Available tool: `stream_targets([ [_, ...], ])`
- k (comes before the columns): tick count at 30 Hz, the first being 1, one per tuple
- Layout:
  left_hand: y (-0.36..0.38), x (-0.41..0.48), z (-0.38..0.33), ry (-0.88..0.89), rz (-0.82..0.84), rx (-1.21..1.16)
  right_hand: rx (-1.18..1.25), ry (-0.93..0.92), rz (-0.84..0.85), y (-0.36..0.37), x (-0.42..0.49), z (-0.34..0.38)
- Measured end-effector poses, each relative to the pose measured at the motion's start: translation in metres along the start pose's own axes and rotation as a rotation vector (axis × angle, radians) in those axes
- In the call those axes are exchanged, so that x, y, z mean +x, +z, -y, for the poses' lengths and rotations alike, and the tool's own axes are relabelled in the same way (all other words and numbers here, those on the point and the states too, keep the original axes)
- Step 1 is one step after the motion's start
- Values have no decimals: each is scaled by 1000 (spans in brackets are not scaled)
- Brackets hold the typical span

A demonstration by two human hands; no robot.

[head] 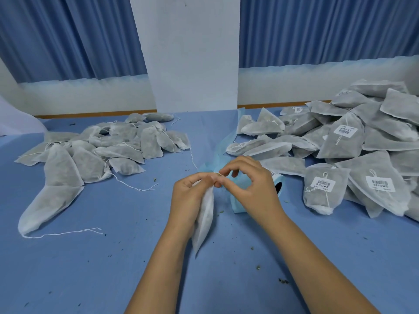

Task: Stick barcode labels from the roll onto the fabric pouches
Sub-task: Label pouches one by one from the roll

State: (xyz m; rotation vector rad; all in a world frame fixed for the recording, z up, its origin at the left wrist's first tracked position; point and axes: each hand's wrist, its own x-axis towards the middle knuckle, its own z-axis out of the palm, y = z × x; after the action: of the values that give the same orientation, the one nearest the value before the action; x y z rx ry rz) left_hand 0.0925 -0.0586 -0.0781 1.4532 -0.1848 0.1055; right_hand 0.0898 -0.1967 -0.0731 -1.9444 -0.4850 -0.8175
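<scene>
My left hand (191,198) grips a white fabric pouch (205,219) by its upper end, and the pouch hangs edge-on above the blue table (102,257). My right hand (251,189) pinches at the pouch's top with thumb and forefinger, right beside my left fingertips. What lies between those fingertips is too small to tell. Behind my right hand lies the label roll (277,184) with its light blue backing strip (237,203), mostly hidden by the hand.
A heap of unlabelled pouches (95,150) lies at the left with loose strings trailing. A larger heap at the right (353,150) includes pouches bearing barcode labels (323,184). A white pillar and blue curtains stand behind the table.
</scene>
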Motion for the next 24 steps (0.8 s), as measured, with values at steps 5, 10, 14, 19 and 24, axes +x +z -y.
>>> stream_targets([
  [5,-1,0,1,13,13,31,-125,-70,-43,1,-1,-5],
  [10,2,-1,1,12,38,70,-241,-111,-57,-2,1,-10],
  [14,1,2,2,13,25,72,-54,46,42,-2,1,-6],
  [19,2,3,5,74,-24,137,33,130,65,-3,1,-5],
  [24,1,4,9,172,-64,171,86,204,99,-2,1,-7],
])
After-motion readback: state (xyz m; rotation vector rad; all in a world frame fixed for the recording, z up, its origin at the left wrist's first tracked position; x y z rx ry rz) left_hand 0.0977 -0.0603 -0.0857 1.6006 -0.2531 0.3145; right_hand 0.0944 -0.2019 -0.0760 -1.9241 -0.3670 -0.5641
